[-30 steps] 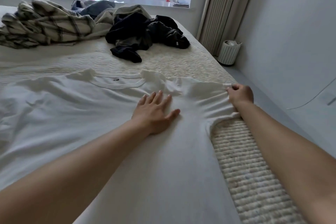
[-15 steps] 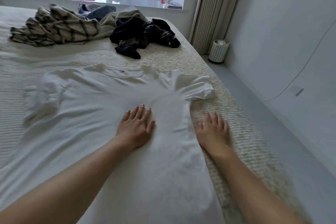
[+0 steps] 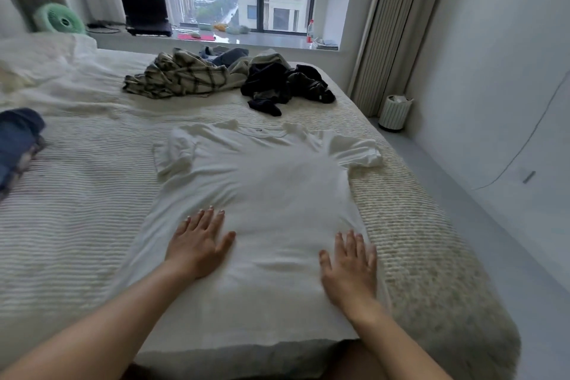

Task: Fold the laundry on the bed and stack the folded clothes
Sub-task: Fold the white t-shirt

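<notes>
A white short-sleeved cotton T-shirt (image 3: 271,182) lies spread face up on the bed covered in a cream ribbed blanket (image 3: 77,225), its collar pointing toward the window and its hem hanging over the near edge of the bed. The left hand (image 3: 197,244) lies flat on the shirt's lower left part, fingers straight and together, gripping nothing. The right hand (image 3: 350,268) lies flat on the shirt's lower right edge, fingers straight and slightly spread, also gripping nothing. The shirt's right sleeve is bunched near the right edge of the bed; its left sleeve is folded inward. Beyond the shirt's collar lie a crumpled beige plaid garment (image 3: 182,77) and, just to its right, a heap of black clothes (image 3: 283,85). Well to the left of the shirt, a blue garment (image 3: 17,145) lies at the frame's edge. On the floor to the right of the bed stands a small pale ribbed bin (image 3: 394,114).
</notes>
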